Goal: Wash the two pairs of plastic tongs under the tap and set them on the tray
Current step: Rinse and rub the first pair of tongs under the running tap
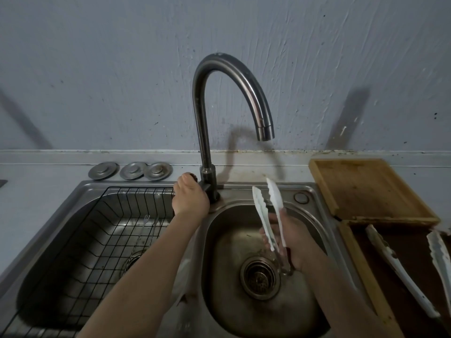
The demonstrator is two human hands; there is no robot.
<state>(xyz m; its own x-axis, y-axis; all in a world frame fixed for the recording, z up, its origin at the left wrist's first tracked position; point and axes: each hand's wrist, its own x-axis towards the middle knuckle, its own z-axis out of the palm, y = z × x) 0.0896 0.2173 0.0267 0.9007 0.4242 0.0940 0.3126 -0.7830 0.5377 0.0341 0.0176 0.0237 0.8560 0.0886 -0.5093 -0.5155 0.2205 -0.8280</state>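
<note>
My right hand (296,242) holds a pair of white plastic tongs (268,211) over the small right sink basin (219,276), their tips pointing up and away, below the tap spout (264,131). No water runs from the spout. My left hand (189,198) grips the tap handle (194,177) at the tap's base. A second pair of white tongs (400,272) lies on the dark wooden tray (366,276) at the right.
A lighter wooden tray (366,186) sits behind the dark one. The large left basin holds a black wire rack (102,235) with metal tongs (144,230) in it. Three metal sink plugs (133,170) lie on the counter by the wall.
</note>
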